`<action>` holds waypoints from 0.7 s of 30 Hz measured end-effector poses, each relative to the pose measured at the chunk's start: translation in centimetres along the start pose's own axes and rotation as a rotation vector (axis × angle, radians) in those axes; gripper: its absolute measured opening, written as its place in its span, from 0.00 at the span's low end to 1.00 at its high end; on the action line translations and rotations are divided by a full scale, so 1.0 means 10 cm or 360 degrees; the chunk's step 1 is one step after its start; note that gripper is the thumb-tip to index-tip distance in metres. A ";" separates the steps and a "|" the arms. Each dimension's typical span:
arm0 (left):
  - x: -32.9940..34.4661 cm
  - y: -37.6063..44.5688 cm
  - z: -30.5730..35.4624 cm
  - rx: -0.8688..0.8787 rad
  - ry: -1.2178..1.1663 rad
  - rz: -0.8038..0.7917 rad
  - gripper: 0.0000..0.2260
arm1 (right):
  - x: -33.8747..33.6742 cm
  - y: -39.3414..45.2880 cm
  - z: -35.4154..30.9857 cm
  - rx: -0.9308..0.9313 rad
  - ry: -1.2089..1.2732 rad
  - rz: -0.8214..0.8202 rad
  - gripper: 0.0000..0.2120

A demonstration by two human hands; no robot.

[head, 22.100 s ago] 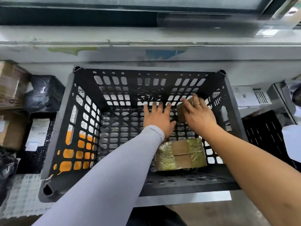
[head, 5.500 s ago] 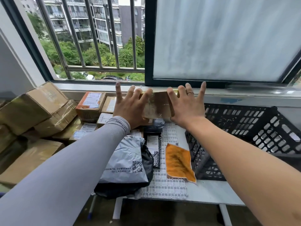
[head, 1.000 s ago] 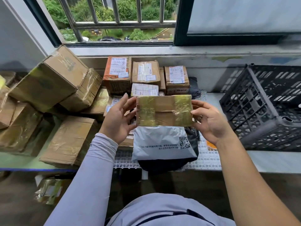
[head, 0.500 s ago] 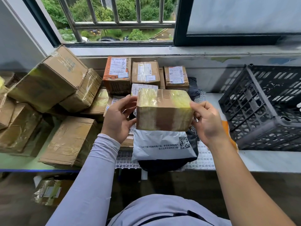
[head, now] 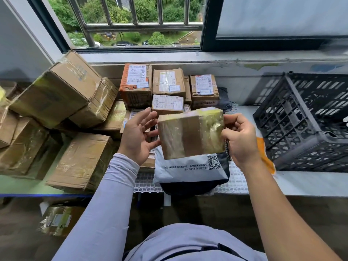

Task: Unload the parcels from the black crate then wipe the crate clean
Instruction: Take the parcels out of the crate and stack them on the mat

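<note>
A small cardboard parcel (head: 191, 133) wrapped in yellowish tape hangs in the air above the shelf, tilted with its broad face toward me. My right hand (head: 240, 137) grips its right edge with curled fingers. My left hand (head: 139, 134) is beside its left edge, palm open and fingers spread, at most brushing the box. The black crate (head: 301, 125) stands at the right on the shelf, with no parcel visible in the part I see. An orange cloth (head: 265, 155) lies just left of the crate, partly hidden by my right wrist.
Labelled cardboard boxes (head: 169, 83) line the wall under the window. Larger taped boxes (head: 56, 91) pile up at the left. A grey mail bag (head: 190, 170) lies on a white mesh mat (head: 233, 183) below the held parcel.
The parcel has tipped and turned in my hands, showing its broad face. My left hand has opened away from its left edge while the right keeps hold.
</note>
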State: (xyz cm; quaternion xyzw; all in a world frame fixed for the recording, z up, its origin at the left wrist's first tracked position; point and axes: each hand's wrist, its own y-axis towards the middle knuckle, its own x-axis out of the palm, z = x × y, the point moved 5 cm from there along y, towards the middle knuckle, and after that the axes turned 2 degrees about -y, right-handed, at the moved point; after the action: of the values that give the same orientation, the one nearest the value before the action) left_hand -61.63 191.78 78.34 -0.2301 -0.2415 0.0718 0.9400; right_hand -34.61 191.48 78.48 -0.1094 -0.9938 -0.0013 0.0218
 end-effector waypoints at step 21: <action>0.09 0.02 -0.01 0.0279 0.0176 -0.0049 0.19 | 0.09 0.04 0.09 0.0147 0.0283 -0.0003 0.23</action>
State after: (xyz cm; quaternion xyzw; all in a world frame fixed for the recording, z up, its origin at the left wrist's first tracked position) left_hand -60.79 192.09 78.53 -0.1469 -0.1856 0.0653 0.9694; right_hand -35.48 192.09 77.65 -0.1068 -0.9870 0.0348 0.1150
